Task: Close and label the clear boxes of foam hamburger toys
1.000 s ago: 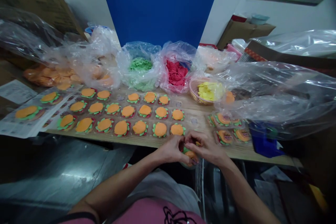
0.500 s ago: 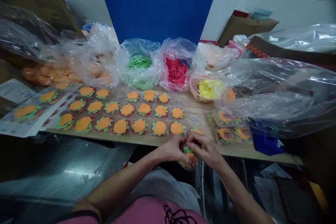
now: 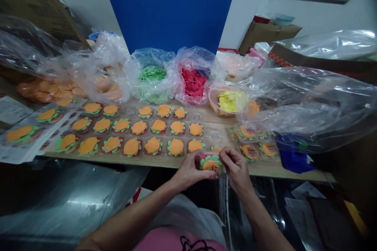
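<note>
At the table's front edge, my left hand (image 3: 187, 170) is closed on a clear plastic pack (image 3: 210, 164) with a toy burger inside. Orange bun, green frill and a printed label show through its front. My right hand (image 3: 236, 166) pinches at the pack's upper right edge; its fingertips partly cover that corner. Just beyond the hands lie rows of open plastic trays holding toy burgers (image 3: 176, 147) with orange tops, green leaves and red layers. One burger (image 3: 216, 149) is partly hidden behind the pack.
Closed burger packs (image 3: 250, 151) stand to the right, beside a blue bin (image 3: 294, 157). Along the back are bags of green pieces (image 3: 152, 73) and red pieces (image 3: 193, 81), and a basket (image 3: 216, 106) of yellow pieces. Clear plastic sheeting (image 3: 318, 106) covers the right side.
The pack has tilted up so its front faces me more. My right hand has shifted from its top to the upper right edge. The camera view has moved slightly.
</note>
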`<state>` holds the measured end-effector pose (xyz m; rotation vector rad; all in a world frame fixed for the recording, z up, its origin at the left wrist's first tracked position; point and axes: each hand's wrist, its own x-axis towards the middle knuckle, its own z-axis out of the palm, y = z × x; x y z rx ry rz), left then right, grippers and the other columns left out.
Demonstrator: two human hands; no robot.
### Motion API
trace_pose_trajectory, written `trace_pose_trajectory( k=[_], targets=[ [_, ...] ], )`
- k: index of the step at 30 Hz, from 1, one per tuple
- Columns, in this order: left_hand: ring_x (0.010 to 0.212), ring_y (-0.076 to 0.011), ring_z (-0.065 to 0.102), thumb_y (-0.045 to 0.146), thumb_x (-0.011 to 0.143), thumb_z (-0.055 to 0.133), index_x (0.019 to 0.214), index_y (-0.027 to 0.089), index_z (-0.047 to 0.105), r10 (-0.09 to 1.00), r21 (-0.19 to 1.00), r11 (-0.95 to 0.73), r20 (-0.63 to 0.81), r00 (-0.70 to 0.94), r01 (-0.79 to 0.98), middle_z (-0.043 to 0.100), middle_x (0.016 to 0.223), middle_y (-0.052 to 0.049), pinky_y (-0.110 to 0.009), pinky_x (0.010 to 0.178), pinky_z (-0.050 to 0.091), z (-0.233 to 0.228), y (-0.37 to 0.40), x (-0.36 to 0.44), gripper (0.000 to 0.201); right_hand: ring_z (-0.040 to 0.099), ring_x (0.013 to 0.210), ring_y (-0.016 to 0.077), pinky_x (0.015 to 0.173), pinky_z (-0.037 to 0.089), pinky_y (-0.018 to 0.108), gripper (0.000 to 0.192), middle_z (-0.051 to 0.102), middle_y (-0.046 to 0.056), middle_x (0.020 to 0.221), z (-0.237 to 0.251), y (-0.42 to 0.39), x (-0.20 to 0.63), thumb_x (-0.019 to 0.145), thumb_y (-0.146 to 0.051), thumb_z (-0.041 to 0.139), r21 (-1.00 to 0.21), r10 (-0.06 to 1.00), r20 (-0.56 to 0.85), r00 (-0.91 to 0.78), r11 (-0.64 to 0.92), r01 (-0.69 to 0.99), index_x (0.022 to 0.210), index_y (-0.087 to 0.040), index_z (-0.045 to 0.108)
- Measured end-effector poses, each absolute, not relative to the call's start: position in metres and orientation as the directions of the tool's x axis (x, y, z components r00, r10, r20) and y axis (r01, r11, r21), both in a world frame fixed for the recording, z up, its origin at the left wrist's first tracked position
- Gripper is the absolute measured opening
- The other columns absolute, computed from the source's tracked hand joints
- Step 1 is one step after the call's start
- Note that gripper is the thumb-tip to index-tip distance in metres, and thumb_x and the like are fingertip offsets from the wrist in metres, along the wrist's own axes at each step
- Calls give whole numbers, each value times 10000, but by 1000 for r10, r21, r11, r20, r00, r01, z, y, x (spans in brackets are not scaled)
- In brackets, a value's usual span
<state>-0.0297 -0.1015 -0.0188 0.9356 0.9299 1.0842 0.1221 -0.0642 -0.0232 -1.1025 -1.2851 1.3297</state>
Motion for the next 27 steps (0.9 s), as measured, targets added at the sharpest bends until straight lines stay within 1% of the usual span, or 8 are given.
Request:
trace_pose_trajectory(
  k=[3,6,8,10,15,19,24,27],
  targets=[
    [713,-129,508,266,523,752,905,109,576,969,985,132,-106,221,-111,562,782,-18,-228,652,409,-17,-102,-32,449,482,668,140,603,382,247,125,529,8,711,-12,-59,131,776,-304,568,-986,952,76,-297,115,117,731,-190,590],
    [699,-123,479,272,535,732,868,116,592,966,996,46,-65,249,80,536,748,-2,-208,617,379,-11,-101,-36,394,515,741,165,670,405,274,119,571,30,801,5,-56,133,763,-289,593,-944,864,114,-490,248,217,840,-201,618],
    [685,-115,454,258,556,709,884,120,595,956,985,-6,-44,290,171,523,738,7,-201,601,359,-7,-101,-37,374,516,726,161,670,404,273,95,572,21,764,14,-57,131,753,-261,608,-917,795,117,-596,316,241,826,-200,617],
    [644,-99,420,263,562,700,876,118,587,943,976,-25,-49,328,219,497,706,21,-193,561,333,-4,-102,-37,364,511,702,151,648,398,262,43,560,10,720,18,-59,127,775,-237,581,-905,760,106,-641,341,255,772,-196,594],
    [588,-75,360,272,536,710,753,119,547,932,976,8,-86,351,216,425,646,45,-187,509,291,-6,-102,-37,312,502,679,140,625,384,256,87,541,6,709,13,-65,125,820,-204,515,-881,761,137,-635,387,273,736,-197,537],
    [588,-76,372,254,506,727,769,115,563,916,983,54,-120,383,178,436,648,43,-190,512,298,-11,-102,-35,341,508,671,151,629,386,272,96,540,12,694,5,-70,128,828,-209,499,-874,780,161,-605,398,280,742,-199,540],
    [574,-72,380,224,483,739,780,118,567,884,981,156,-191,426,116,430,634,47,-186,492,293,-18,-101,-33,359,489,635,144,604,379,261,129,523,3,660,-3,-75,127,814,-213,502,-913,837,120,-533,304,271,690,-196,531],
    [578,-77,405,203,486,735,779,115,569,870,975,210,-222,440,76,451,635,41,-190,503,308,-17,-98,-33,348,472,628,138,590,378,248,141,503,-4,649,-10,-76,126,798,-243,525,-961,892,85,-443,191,200,667,-191,529]
  ],
)
